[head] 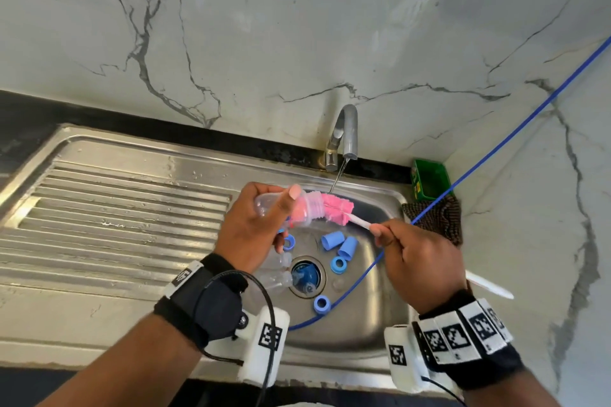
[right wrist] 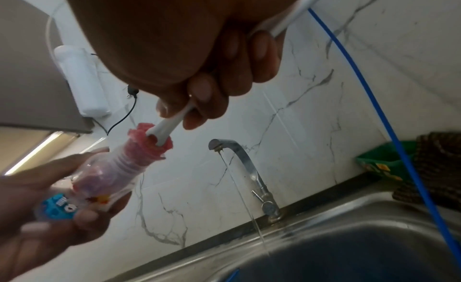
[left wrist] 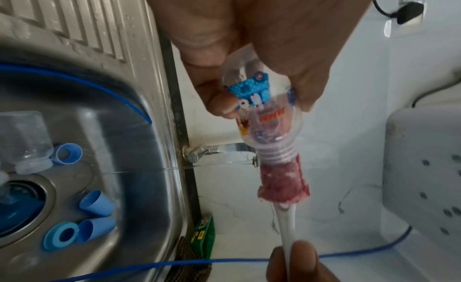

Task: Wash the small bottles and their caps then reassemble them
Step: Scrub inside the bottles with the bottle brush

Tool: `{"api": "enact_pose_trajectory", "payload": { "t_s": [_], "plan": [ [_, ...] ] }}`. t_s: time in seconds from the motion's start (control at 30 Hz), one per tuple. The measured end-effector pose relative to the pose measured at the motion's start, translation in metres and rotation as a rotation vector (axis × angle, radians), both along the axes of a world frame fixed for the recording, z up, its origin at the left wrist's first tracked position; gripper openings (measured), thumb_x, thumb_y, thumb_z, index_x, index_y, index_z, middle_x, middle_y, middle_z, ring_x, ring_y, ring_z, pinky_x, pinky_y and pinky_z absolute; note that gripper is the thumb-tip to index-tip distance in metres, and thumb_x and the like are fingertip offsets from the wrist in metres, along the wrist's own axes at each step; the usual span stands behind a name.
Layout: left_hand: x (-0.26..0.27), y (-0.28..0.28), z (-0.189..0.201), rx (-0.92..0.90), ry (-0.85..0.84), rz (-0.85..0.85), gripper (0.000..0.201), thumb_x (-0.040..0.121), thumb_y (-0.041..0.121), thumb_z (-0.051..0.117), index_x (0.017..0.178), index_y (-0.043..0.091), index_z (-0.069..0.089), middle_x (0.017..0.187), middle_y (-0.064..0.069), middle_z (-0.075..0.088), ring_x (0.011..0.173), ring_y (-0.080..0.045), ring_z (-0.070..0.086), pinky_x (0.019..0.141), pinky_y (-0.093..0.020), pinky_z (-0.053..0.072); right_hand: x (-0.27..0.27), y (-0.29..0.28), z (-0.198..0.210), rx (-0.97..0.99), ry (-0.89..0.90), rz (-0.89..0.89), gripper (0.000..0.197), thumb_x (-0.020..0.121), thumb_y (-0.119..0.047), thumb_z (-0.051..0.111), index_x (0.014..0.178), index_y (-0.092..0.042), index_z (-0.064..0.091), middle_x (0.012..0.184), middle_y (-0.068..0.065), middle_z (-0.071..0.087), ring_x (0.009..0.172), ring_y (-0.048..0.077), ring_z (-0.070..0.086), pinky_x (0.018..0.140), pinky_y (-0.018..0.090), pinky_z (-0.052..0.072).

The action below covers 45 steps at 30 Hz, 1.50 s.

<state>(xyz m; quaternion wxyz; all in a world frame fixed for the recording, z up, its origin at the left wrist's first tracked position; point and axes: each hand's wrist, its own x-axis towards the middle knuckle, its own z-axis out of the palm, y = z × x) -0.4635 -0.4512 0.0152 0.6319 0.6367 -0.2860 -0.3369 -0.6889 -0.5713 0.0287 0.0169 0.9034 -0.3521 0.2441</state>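
My left hand [head: 254,225] grips a small clear bottle [head: 302,208] with a printed label, held sideways over the sink [head: 380,291]. A pink bottle brush [head: 337,206] is pushed partly into its threaded neck. My right hand [head: 416,258] pinches the brush's white handle [head: 360,222]. The wrist views show the same bottle [left wrist: 264,116] [right wrist: 99,181] with the brush [left wrist: 283,182] [right wrist: 152,144] sticking out. Two blue caps [head: 340,243] and blue rings [head: 339,264] lie in the basin, beside more clear bottles [head: 276,271].
The tap [head: 344,135] runs a thin stream into the basin behind the bottle. A blue cord [head: 496,149] crosses from upper right into the sink. A green box [head: 429,178] and a dark cloth [head: 439,215] sit at the right rear corner. The ribbed drainboard [head: 115,208] lies left.
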Motion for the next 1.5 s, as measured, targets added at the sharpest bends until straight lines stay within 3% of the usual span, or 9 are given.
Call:
{"api": "enact_pose_trajectory", "payload": {
  "t_s": [0.27, 0.47, 0.63, 0.87, 0.97, 1.07, 1.23, 1.37, 1.5],
  "plan": [
    [0.0, 0.004, -0.013, 0.198, 0.203, -0.193, 0.053, 0.085, 0.064, 0.066, 0.079, 0.012, 0.058, 0.059, -0.008, 0.06, 0.058, -0.03, 0.049, 0.044, -0.026, 0.036, 0.003, -0.017, -0.008, -0.19, 0.05, 0.353, 0.035, 0.103, -0.041, 0.05, 0.089, -0.018, 0.073, 0.072, -0.003, 0.064, 0.062, 0.025, 0.061, 0.053, 0.037, 0.046],
    [-0.005, 0.002, -0.005, 0.119, -0.018, -0.155, 0.046, 0.08, 0.055, 0.072, 0.099, 0.016, 0.057, 0.077, -0.01, 0.066, 0.053, -0.022, 0.057, 0.046, -0.033, 0.045, 0.018, 0.003, -0.02, -0.033, 0.061, 0.116, 0.037, 0.099, -0.043, 0.045, 0.072, -0.024, 0.062, 0.057, -0.005, 0.059, 0.047, 0.023, 0.056, 0.043, 0.023, 0.029],
    [0.003, 0.008, -0.01, -0.051, -0.32, -0.242, 0.034, 0.075, 0.032, 0.088, 0.094, 0.021, 0.062, 0.113, 0.006, 0.066, 0.108, -0.008, 0.063, 0.083, -0.016, 0.05, 0.024, 0.006, -0.021, 0.345, 0.174, -0.029, 0.041, 0.101, -0.054, 0.036, 0.082, -0.027, 0.061, 0.063, -0.006, 0.057, 0.061, 0.02, 0.054, 0.053, 0.028, 0.03],
    [0.004, 0.001, -0.005, 0.124, 0.45, -0.225, 0.071, 0.076, 0.066, 0.063, 0.123, 0.014, 0.057, 0.118, -0.02, 0.068, 0.094, -0.032, 0.07, 0.069, -0.04, 0.059, 0.015, 0.003, -0.015, -0.107, 0.095, 0.138, 0.042, 0.101, -0.045, 0.042, 0.071, -0.022, 0.061, 0.056, -0.004, 0.056, 0.046, 0.02, 0.053, 0.042, 0.026, 0.031],
    [0.0, 0.007, -0.004, 0.133, 0.219, -0.397, 0.061, 0.082, 0.058, 0.064, 0.122, 0.013, 0.06, 0.098, -0.01, 0.073, 0.069, -0.02, 0.064, 0.053, -0.029, 0.052, 0.013, -0.001, -0.015, -0.118, 0.073, 0.071, 0.039, 0.1, -0.042, 0.045, 0.069, -0.022, 0.059, 0.054, -0.002, 0.056, 0.045, 0.022, 0.054, 0.043, 0.025, 0.029],
    [0.008, 0.01, -0.016, -0.04, -0.282, -0.386, 0.048, 0.078, 0.036, 0.086, 0.118, 0.029, 0.061, 0.119, 0.005, 0.068, 0.104, -0.014, 0.068, 0.081, -0.03, 0.058, 0.011, 0.001, -0.019, -0.061, 0.096, 0.006, 0.04, 0.1, -0.047, 0.05, 0.069, -0.023, 0.057, 0.049, -0.004, 0.053, 0.039, 0.022, 0.052, 0.046, 0.021, 0.025],
    [0.015, 0.006, -0.011, -0.193, 0.102, -0.228, 0.056, 0.076, 0.063, 0.074, 0.11, 0.019, 0.065, 0.118, -0.003, 0.07, 0.109, -0.022, 0.069, 0.081, -0.036, 0.06, 0.015, 0.008, -0.016, -0.081, 0.055, 0.052, 0.044, 0.099, -0.049, 0.041, 0.069, -0.024, 0.059, 0.051, -0.006, 0.054, 0.041, 0.018, 0.051, 0.042, 0.021, 0.028],
    [0.009, 0.004, -0.004, 0.174, 0.302, -0.372, 0.064, 0.081, 0.064, 0.054, 0.126, 0.018, 0.058, 0.117, -0.016, 0.07, 0.083, -0.028, 0.072, 0.063, -0.036, 0.06, 0.013, 0.009, -0.013, -0.12, 0.07, 0.083, 0.046, 0.1, -0.049, 0.039, 0.069, -0.024, 0.061, 0.053, -0.005, 0.055, 0.043, 0.017, 0.051, 0.041, 0.023, 0.031],
    [0.006, 0.011, -0.016, -0.024, -0.229, -0.429, 0.044, 0.077, 0.046, 0.083, 0.113, 0.029, 0.065, 0.125, 0.005, 0.066, 0.104, -0.013, 0.068, 0.084, -0.033, 0.057, 0.003, 0.007, -0.017, -0.057, 0.096, 0.007, 0.04, 0.097, -0.05, 0.042, 0.068, -0.025, 0.056, 0.049, -0.007, 0.051, 0.039, 0.018, 0.05, 0.044, 0.021, 0.026]
  ]
}}
